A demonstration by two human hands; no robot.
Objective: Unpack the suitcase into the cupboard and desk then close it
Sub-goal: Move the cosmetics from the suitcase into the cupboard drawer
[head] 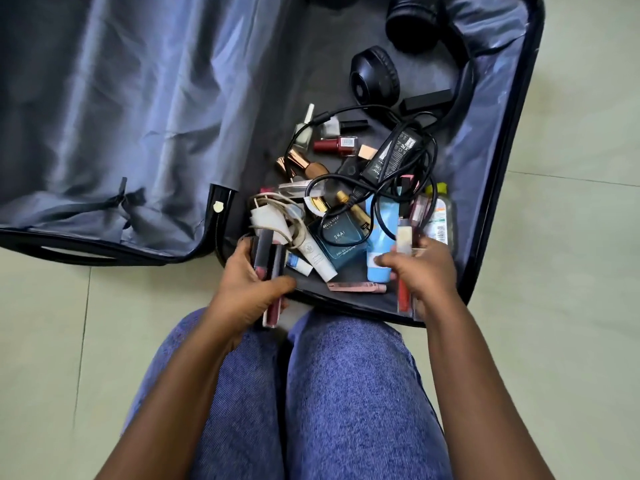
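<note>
The open suitcase (502, 188) lies on pale floor tiles (571, 271), its left half lined with loose grey fabric (104, 116). The left hand (249, 285) grips dark lip-gloss tubes (268, 268) beside a white charger (266, 216). A tangled black cable (388, 174) lies over a blue perfume box (341, 239) and nail polish bottles (334, 145). The right hand (426, 271) pinches a red gloss tube (403, 271). Black headphones (375, 79) lie at the far end
</note>
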